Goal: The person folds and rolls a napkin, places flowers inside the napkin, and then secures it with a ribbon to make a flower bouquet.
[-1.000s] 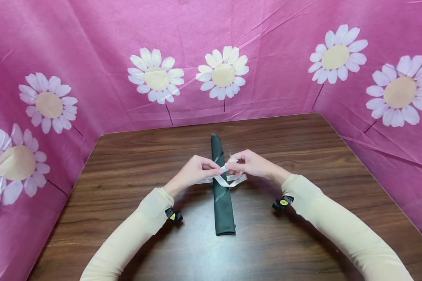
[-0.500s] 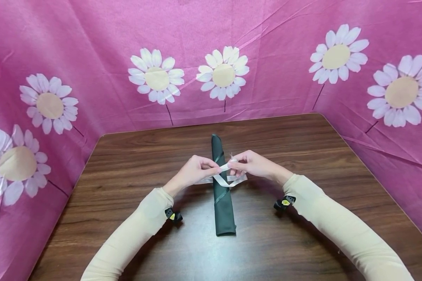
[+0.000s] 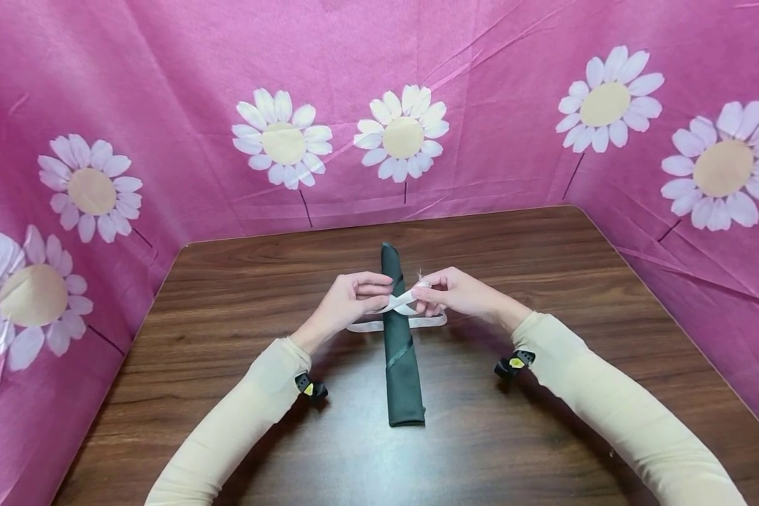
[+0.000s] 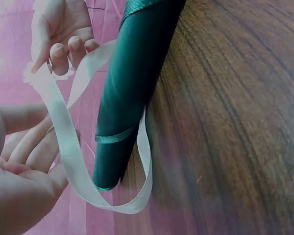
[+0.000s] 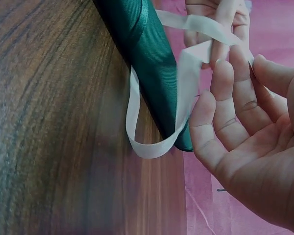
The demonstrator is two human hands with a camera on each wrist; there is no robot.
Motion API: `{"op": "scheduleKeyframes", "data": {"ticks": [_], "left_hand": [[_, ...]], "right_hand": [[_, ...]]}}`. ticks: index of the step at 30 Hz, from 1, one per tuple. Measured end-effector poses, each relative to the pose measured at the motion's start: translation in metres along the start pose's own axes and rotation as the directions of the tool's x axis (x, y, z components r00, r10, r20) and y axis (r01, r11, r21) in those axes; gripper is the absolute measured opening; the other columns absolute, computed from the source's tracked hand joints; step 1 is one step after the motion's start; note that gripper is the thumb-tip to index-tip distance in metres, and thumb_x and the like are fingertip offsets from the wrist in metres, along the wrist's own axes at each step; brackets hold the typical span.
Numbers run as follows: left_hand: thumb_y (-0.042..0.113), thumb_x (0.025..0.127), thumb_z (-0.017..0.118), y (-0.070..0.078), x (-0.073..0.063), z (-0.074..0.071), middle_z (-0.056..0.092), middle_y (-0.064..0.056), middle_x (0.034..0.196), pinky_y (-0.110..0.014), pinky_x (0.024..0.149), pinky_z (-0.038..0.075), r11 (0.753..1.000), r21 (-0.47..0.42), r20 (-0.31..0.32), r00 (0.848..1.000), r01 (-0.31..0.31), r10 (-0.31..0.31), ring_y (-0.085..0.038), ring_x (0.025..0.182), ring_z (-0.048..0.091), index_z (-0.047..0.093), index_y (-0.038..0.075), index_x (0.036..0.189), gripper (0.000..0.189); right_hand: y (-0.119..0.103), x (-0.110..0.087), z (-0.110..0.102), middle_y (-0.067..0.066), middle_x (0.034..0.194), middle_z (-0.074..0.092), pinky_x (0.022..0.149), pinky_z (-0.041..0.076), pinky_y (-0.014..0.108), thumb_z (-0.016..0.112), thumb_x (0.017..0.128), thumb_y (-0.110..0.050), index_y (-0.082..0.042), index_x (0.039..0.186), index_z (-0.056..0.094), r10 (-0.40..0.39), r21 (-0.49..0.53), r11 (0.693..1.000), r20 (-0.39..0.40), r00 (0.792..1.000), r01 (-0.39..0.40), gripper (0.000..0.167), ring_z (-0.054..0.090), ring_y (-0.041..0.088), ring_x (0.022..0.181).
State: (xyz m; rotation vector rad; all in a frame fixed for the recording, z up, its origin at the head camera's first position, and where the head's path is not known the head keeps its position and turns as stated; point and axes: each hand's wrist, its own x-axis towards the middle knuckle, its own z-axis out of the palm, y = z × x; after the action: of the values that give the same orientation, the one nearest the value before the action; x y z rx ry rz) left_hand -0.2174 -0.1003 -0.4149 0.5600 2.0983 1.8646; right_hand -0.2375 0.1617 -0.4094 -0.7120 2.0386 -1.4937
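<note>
A dark green cloth roll (image 3: 403, 383) with shiny edging spiralling round it lies lengthwise on the table. A white ribbon (image 4: 71, 152) passes beneath the roll, loops out on both sides, and its two lengths cross above it. My right hand (image 3: 458, 292) pinches one frayed ribbon end between thumb and index finger, right of the roll. My left hand (image 3: 351, 299) is at the roll's left side, thumb apart from its extended fingers (image 4: 39, 147), right beside the crossing. In the right wrist view, the other ribbon length runs up to the left hand's fingers.
The brown wood-grain table (image 3: 259, 274) has rounded far corners. Pink cloth (image 3: 481, 176) printed with white daisies hangs behind and along both sides. Each wrist wears a small black camera (image 3: 310, 386) below a cream sleeve.
My left thumb and fingers have spread from their pinch on the ribbon. The two ribbon lengths now cross above the roll. My right hand keeps its pinch, nearly in place.
</note>
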Motion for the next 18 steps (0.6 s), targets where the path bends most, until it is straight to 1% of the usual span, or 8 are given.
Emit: {"op": "scheduleKeyframes", "data": {"ticks": [2, 5, 7, 11, 15, 18], "left_hand": [[-0.005, 0.093, 0.068, 0.0009, -0.0003, -0.0011, 0.065, -0.032, 0.121, -0.037, 0.082, 0.058, 1.0, -0.005, -0.018, 1.0, -0.018, 0.018, -0.025, 0.104, 0.071, 0.06, -0.013, 0.127, 0.036], [-0.004, 0.093, 0.069, 0.0017, -0.0008, -0.0027, 0.067, -0.029, 0.119, -0.043, 0.082, 0.058, 0.999, 0.011, -0.056, 0.998, -0.036, 0.036, -0.022, 0.098, 0.073, 0.064, -0.011, 0.125, 0.033], [-0.004, 0.092, 0.07, 0.002, -0.0008, -0.0034, 0.068, -0.029, 0.117, -0.048, 0.083, 0.057, 0.999, 0.006, -0.081, 0.996, -0.043, 0.044, -0.022, 0.096, 0.073, 0.064, -0.011, 0.124, 0.033], [-0.007, 0.09, 0.072, 0.0028, -0.0008, -0.0052, 0.069, -0.03, 0.113, -0.055, 0.083, 0.055, 0.998, -0.017, -0.136, 0.989, -0.066, 0.063, -0.024, 0.093, 0.074, 0.068, -0.011, 0.118, 0.028], [-0.008, 0.087, 0.075, 0.0033, -0.002, -0.0074, 0.07, -0.028, 0.113, -0.054, 0.082, 0.056, 0.996, -0.004, -0.193, 0.977, -0.089, 0.087, -0.026, 0.091, 0.074, 0.07, -0.006, 0.115, 0.028], [-0.008, 0.086, 0.076, 0.002, -0.003, -0.0093, 0.068, -0.028, 0.119, -0.045, 0.082, 0.058, 0.995, 0.003, -0.217, 0.971, -0.098, 0.097, -0.025, 0.093, 0.074, 0.067, -0.004, 0.119, 0.034]], "right_hand": [[-0.0007, 0.0006, 0.0, 0.019, 0.091, 0.069, 0.069, 0.053, 0.031, 0.06, 0.104, -0.022, 0.007, 0.108, 0.07, 0.005, 0.004, 1.0, 0.0, 1.0, -0.005, 0.031, 0.063, 0.016, 0.075], [-0.0016, 0.0008, 0.0003, 0.024, 0.093, 0.068, 0.07, 0.055, 0.032, 0.06, 0.104, -0.021, 0.006, 0.108, 0.07, 0.017, 0.01, 1.0, -0.004, 1.0, -0.017, 0.029, 0.064, 0.016, 0.075], [-0.0019, 0.0008, 0.0, 0.025, 0.094, 0.068, 0.071, 0.056, 0.033, 0.061, 0.104, -0.021, 0.006, 0.109, 0.07, 0.023, 0.01, 1.0, -0.006, 1.0, -0.023, 0.029, 0.065, 0.017, 0.075], [-0.0019, 0.0009, -0.0015, 0.025, 0.093, 0.069, 0.072, 0.057, 0.036, 0.061, 0.104, -0.02, 0.008, 0.112, 0.069, 0.031, 0.007, 0.999, -0.02, 0.999, -0.031, 0.031, 0.065, 0.02, 0.076], [-0.0007, 0.0, -0.0035, 0.023, 0.092, 0.069, 0.074, 0.058, 0.039, 0.061, 0.104, -0.02, 0.011, 0.112, 0.067, 0.029, 0.016, 0.999, -0.03, 0.999, -0.028, 0.033, 0.065, 0.023, 0.076], [0.002, -0.0019, -0.0056, 0.028, 0.093, 0.068, 0.073, 0.058, 0.04, 0.061, 0.104, -0.018, 0.011, 0.111, 0.067, 0.031, 0.031, 0.999, -0.035, 0.999, -0.03, 0.031, 0.066, 0.024, 0.075]]}}
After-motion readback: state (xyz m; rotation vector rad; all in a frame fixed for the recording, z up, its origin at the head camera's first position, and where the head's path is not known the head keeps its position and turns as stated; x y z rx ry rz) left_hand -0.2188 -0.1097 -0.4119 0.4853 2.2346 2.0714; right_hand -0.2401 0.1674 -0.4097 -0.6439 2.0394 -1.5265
